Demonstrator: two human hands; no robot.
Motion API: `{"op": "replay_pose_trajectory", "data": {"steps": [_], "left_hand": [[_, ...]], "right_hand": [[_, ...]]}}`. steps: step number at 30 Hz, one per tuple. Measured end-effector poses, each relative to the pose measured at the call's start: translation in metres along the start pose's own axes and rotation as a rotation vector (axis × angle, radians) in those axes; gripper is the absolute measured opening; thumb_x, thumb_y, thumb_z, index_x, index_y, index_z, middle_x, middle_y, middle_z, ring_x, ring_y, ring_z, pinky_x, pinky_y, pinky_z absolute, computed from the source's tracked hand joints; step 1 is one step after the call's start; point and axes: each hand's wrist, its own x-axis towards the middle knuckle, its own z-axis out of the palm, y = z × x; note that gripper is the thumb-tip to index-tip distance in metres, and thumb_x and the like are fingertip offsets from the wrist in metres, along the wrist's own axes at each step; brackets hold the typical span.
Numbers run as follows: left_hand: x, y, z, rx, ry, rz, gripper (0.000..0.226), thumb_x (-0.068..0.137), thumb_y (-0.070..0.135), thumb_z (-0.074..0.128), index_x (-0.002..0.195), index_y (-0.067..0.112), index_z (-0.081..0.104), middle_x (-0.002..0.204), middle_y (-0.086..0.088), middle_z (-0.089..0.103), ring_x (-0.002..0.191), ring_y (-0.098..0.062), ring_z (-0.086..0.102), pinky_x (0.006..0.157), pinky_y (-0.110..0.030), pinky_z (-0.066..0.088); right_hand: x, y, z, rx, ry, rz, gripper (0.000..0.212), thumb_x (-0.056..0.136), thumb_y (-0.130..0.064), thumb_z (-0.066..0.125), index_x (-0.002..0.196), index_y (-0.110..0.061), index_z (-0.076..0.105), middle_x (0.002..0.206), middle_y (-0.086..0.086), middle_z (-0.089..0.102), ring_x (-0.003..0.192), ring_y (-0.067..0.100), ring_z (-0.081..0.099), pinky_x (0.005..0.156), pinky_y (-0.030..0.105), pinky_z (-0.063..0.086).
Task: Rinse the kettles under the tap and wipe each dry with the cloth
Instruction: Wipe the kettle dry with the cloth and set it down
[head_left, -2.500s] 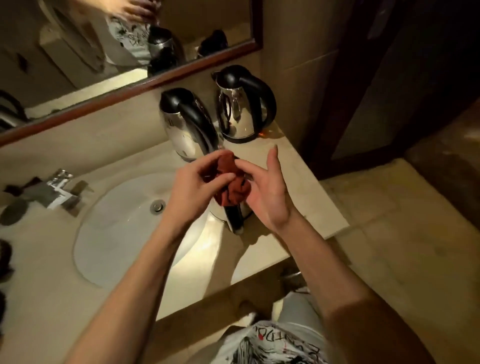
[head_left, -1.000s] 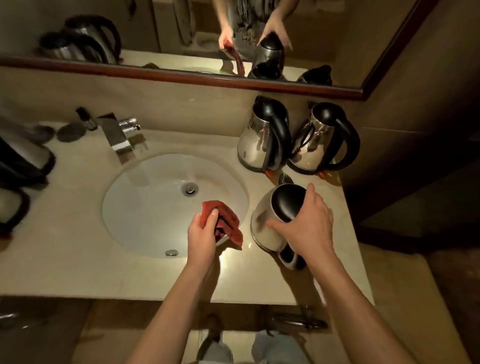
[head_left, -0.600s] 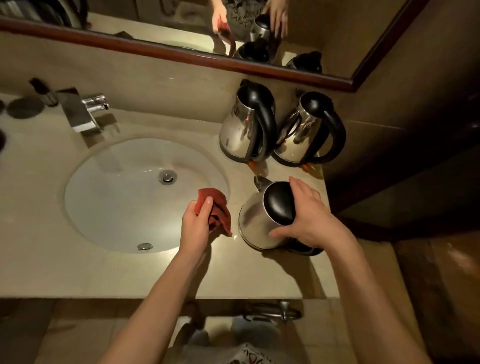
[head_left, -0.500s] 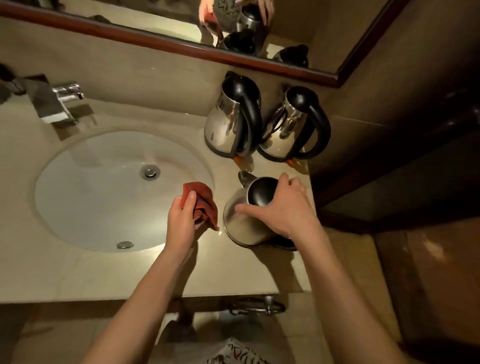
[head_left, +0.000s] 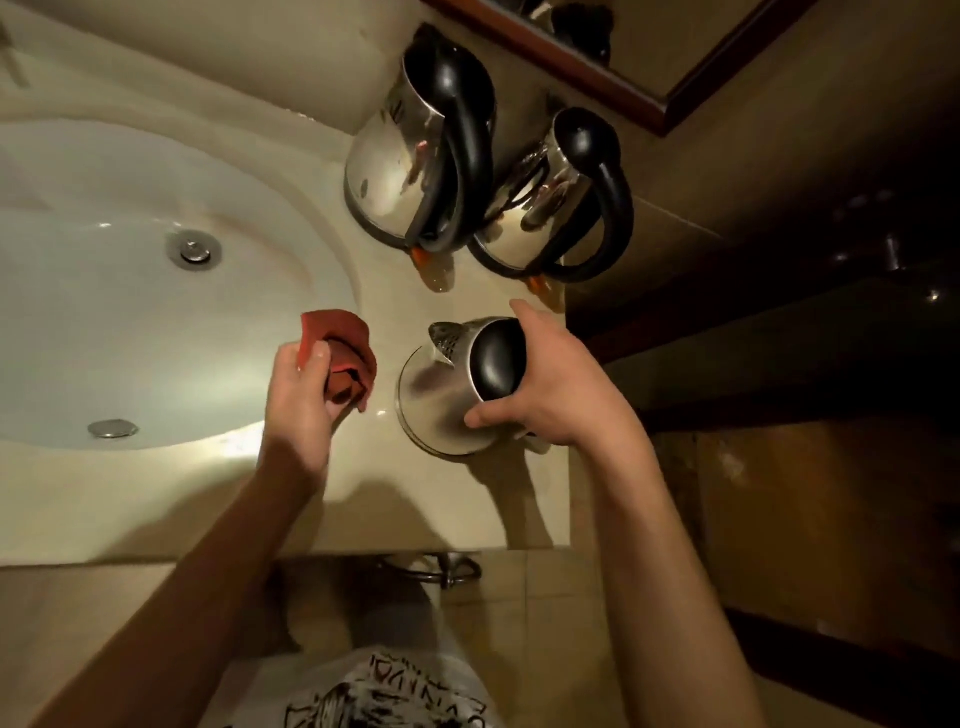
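A steel kettle with a black lid stands on the beige counter to the right of the basin. My right hand grips its top, thumb and fingers curled round the lid. A bunched red cloth is held in my left hand, just left of that kettle and not touching it. Two more steel kettles stand at the back by the wall: one on the left, one on the right, both with black handles.
The white basin with its drain fills the left of the view. The counter ends close to my body and on the right, beyond which lies a dark floor. A mirror frame runs above the back kettles. The tap is out of view.
The view has shifted right and down, so the tap has left the frame. My right hand keeps its hold on the near kettle's top; my left hand still holds the cloth beside it.
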Motion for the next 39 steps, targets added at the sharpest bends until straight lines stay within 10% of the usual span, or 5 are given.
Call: {"op": "replay_pose_trajectory", "data": {"steps": [11,17,26,34,39], "left_hand": [[-0.012,-0.015,0.007,-0.029,0.020,-0.034,0.036,0.093,0.031,0.051,0.119,0.006,0.048,0.109,-0.026,0.058,0.095,-0.035,0.059,0.082,-0.052,0.049],[-0.024,-0.038,0.033,0.105,-0.051,0.028,0.032,0.106,0.010,0.040,0.135,0.021,0.049,0.110,0.005,0.060,0.094,0.008,0.063,0.090,-0.017,0.050],[0.004,-0.032,0.044,0.290,-0.368,-0.052,0.083,0.073,0.092,0.041,0.125,0.032,0.067,0.133,-0.001,0.065,0.130,-0.016,0.055,0.118,-0.044,0.033],[-0.044,-0.058,0.040,0.842,-0.179,0.514,0.020,0.096,0.015,0.037,0.078,0.023,0.042,0.081,0.009,0.039,0.076,-0.013,0.038,0.068,-0.020,0.027],[-0.002,-0.044,0.051,0.372,-0.182,-0.111,0.073,0.085,0.085,0.029,0.102,0.025,0.067,0.113,-0.003,0.070,0.112,-0.016,0.061,0.109,-0.039,0.042]], "right_hand": [[0.003,0.009,0.005,0.077,0.040,-0.026,0.133,0.059,-0.043,0.098,0.163,-0.016,0.020,0.165,0.000,0.030,0.150,0.020,0.029,0.118,0.032,0.029],[0.002,0.016,0.012,0.156,0.082,-0.028,0.134,0.060,-0.043,0.098,0.164,-0.018,0.017,0.167,-0.002,0.027,0.152,0.016,0.026,0.115,0.024,0.024],[0.000,0.018,0.014,0.143,0.091,-0.050,0.139,0.060,-0.047,0.097,0.165,-0.019,0.011,0.170,-0.002,0.021,0.154,0.015,0.020,0.117,0.023,0.020],[-0.001,0.021,0.015,0.162,0.113,-0.092,0.138,0.061,-0.047,0.097,0.164,-0.019,0.011,0.168,-0.002,0.023,0.153,0.015,0.022,0.117,0.024,0.021],[-0.001,0.023,0.016,0.170,0.121,-0.118,0.138,0.061,-0.049,0.096,0.164,-0.018,0.010,0.169,-0.001,0.022,0.153,0.015,0.021,0.109,0.017,0.017]]}}
